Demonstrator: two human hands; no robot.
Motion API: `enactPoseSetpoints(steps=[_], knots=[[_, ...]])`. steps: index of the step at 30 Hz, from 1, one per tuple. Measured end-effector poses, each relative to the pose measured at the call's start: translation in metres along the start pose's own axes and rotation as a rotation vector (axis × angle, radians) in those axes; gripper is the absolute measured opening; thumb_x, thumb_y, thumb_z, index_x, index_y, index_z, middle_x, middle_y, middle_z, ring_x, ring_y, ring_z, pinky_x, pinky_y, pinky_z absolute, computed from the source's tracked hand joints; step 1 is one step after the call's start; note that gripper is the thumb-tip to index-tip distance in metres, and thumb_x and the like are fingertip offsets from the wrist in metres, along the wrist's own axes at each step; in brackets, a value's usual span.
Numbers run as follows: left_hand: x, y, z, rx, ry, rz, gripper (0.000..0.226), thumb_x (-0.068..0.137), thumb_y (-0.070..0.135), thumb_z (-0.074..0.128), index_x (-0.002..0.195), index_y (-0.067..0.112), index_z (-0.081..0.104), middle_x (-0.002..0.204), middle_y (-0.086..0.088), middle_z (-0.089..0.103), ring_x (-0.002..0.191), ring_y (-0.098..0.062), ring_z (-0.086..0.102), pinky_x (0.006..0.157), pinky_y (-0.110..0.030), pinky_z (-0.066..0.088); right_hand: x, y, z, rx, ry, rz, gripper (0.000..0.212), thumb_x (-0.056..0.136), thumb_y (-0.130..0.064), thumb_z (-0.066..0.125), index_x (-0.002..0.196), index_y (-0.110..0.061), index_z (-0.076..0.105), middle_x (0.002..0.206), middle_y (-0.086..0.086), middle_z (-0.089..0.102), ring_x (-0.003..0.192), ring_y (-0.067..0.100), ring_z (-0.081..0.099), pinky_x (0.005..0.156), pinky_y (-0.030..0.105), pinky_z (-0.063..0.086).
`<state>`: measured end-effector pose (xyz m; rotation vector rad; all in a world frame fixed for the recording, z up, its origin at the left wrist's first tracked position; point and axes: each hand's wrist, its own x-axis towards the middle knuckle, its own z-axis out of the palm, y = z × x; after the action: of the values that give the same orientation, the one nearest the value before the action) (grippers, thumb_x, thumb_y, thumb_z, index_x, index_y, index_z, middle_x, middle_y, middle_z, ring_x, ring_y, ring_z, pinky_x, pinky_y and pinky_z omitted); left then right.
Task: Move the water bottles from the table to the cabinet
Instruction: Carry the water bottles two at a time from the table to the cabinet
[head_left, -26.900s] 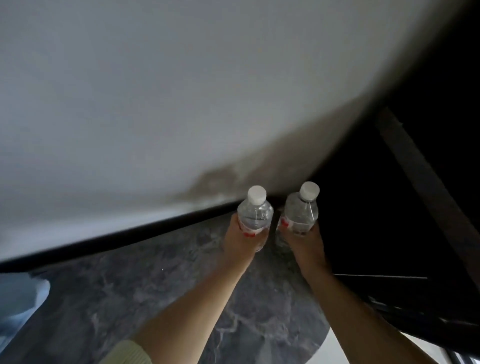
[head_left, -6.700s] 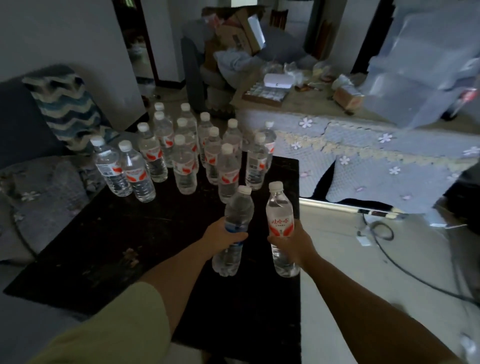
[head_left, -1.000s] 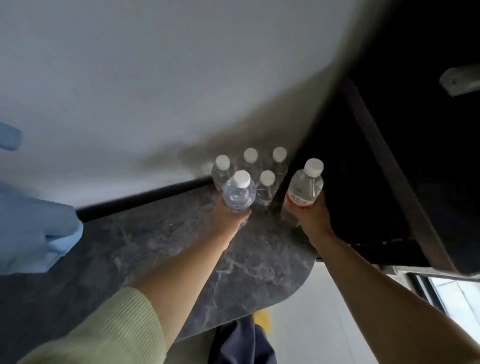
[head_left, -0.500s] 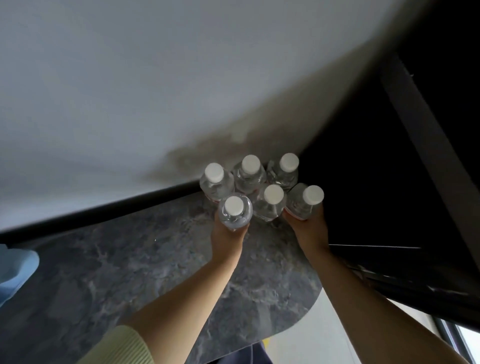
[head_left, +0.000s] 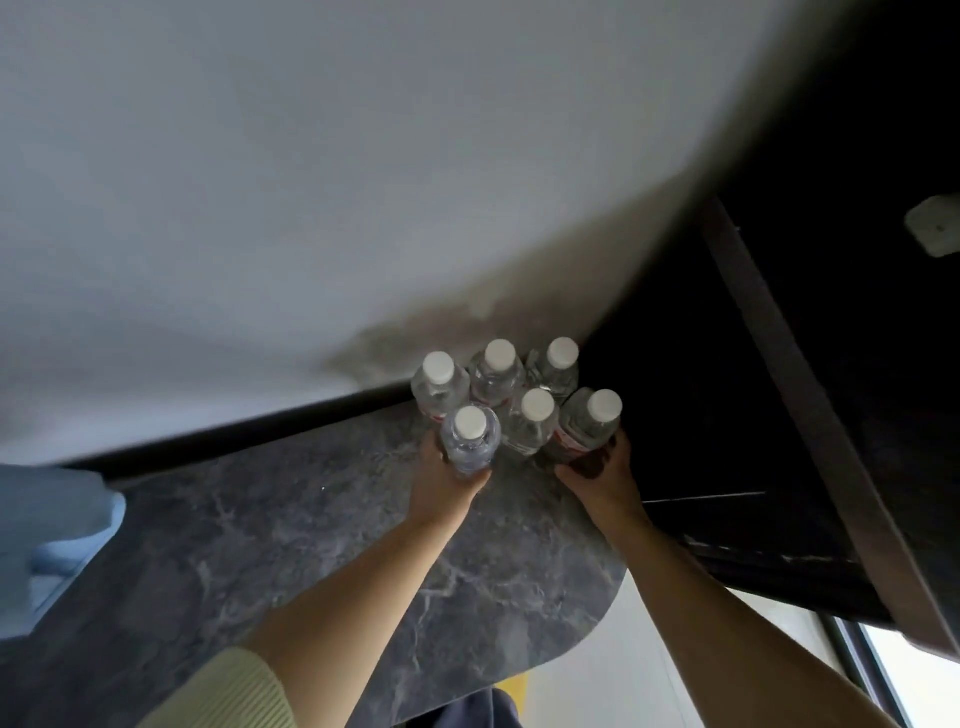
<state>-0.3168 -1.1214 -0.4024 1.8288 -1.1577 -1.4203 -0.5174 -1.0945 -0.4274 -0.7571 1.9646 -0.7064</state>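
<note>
Several clear water bottles with white caps (head_left: 501, 376) stand clustered in the far corner of the grey marble cabinet top (head_left: 291, 525), against the white wall. My left hand (head_left: 444, 480) grips one bottle (head_left: 470, 436) at the cluster's front left. My right hand (head_left: 597, 475) grips another bottle with a red label (head_left: 589, 423) at the front right. Both held bottles are upright and pressed against the group. Whether their bases touch the surface is hidden by my hands.
A dark cabinet side and open dark door (head_left: 810, 415) close in on the right. A pale blue object (head_left: 52, 545) sits at the left edge. The marble top's rounded corner (head_left: 597, 618) ends above a light floor. A black strip runs along the wall base (head_left: 249, 431).
Both hands have carried their bottles forward and down, from hovering short of the group to sitting tight against its front row. The view has shifted slightly.
</note>
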Motion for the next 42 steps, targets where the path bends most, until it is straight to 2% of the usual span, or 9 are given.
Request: enactPoseSetpoints(steps=[2,7,9,12,19,21,24,34,42], knots=[[-0.011,0.009,-0.009,0.007,-0.003,0.032,0.065,0.074,0.005,0.080,0.129,0.016,0.046,0.113,0.000,0.066,0.079,0.006,0.063,0.066,-0.009,0.048,-0.011,-0.006,-0.005,0.027,-0.019,-0.020,0.108,0.069,-0.018,0.085,0.152,-0.027,0.016,0.150,0.004,0.043,0.138,0.026,0.041,0.114,0.049,0.035],[-0.032,0.034,-0.033,0.176,0.025,0.148,0.076,0.072,0.033,0.083,0.135,0.018,0.044,0.120,0.009,0.058,0.108,-0.011,0.057,0.095,-0.033,0.049,-0.042,-0.044,-0.023,0.048,-0.040,-0.107,0.097,0.079,-0.004,0.077,0.153,-0.017,0.016,0.154,0.007,0.035,0.141,0.023,0.035,0.113,0.033,0.031],[-0.040,0.044,-0.039,0.260,0.008,0.185,0.065,0.075,0.038,0.078,0.130,0.022,0.048,0.121,0.005,0.060,0.111,-0.012,0.057,0.095,-0.032,0.048,-0.054,-0.057,-0.030,0.007,-0.048,-0.160,0.092,0.081,-0.007,0.075,0.153,-0.018,0.018,0.154,0.005,0.035,0.142,0.022,0.034,0.110,0.027,0.029],[-0.054,0.071,-0.044,0.311,0.003,0.282,0.053,0.083,0.026,0.073,0.129,0.014,0.051,0.124,-0.002,0.057,0.112,-0.012,0.053,0.090,-0.023,0.039,-0.076,-0.085,-0.045,-0.097,-0.042,-0.269,0.085,0.084,-0.017,0.075,0.152,-0.017,0.024,0.154,0.004,0.036,0.142,0.020,0.034,0.108,0.022,0.027],[-0.088,0.146,-0.038,0.519,-0.013,0.514,0.051,0.093,0.037,0.059,0.137,0.014,0.046,0.130,-0.004,0.054,0.119,-0.021,0.052,0.097,-0.033,0.043,-0.107,-0.152,-0.087,-0.627,-0.113,-0.395,0.066,0.096,-0.034,0.057,0.153,-0.021,0.026,0.163,0.001,0.016,0.149,0.022,0.018,0.120,0.045,0.020],[-0.096,0.169,-0.039,0.553,-0.014,0.552,0.051,0.094,0.039,0.057,0.137,0.017,0.044,0.131,-0.004,0.053,0.113,-0.024,0.056,0.092,-0.037,0.048,-0.116,-0.171,-0.097,-0.761,-0.100,-0.386,0.058,0.099,-0.038,0.048,0.152,-0.023,0.029,0.162,-0.002,0.015,0.149,0.022,0.016,0.119,0.054,0.014],[-0.102,0.197,-0.044,0.657,-0.015,0.584,0.051,0.095,0.040,0.054,0.139,0.015,0.045,0.134,-0.008,0.052,0.120,-0.025,0.050,0.097,-0.040,0.046,-0.131,-0.195,-0.109,-0.874,-0.089,-0.408,0.050,0.101,-0.039,0.043,0.148,-0.024,0.035,0.160,-0.001,0.021,0.147,0.022,0.019,0.117,0.060,0.010],[-0.139,0.244,-0.068,0.808,0.086,0.670,0.048,0.096,0.044,0.047,0.134,0.014,0.048,0.128,-0.007,0.057,0.116,-0.025,0.053,0.094,-0.040,0.046,-0.167,-0.241,-0.126,-0.999,-0.019,-0.537,0.047,0.101,-0.040,0.038,0.144,-0.022,0.041,0.152,0.001,0.035,0.141,0.023,0.029,0.116,0.062,0.009],[-0.176,0.209,-0.138,0.837,0.178,0.505,0.049,0.096,0.047,0.046,0.133,0.015,0.049,0.128,-0.007,0.057,0.119,-0.025,0.052,0.097,-0.040,0.045,-0.210,-0.264,-0.073,-1.100,-0.101,-0.657,0.044,0.099,-0.035,0.040,0.143,-0.027,0.041,0.151,0.000,0.035,0.141,0.023,0.031,0.119,0.056,0.009]])
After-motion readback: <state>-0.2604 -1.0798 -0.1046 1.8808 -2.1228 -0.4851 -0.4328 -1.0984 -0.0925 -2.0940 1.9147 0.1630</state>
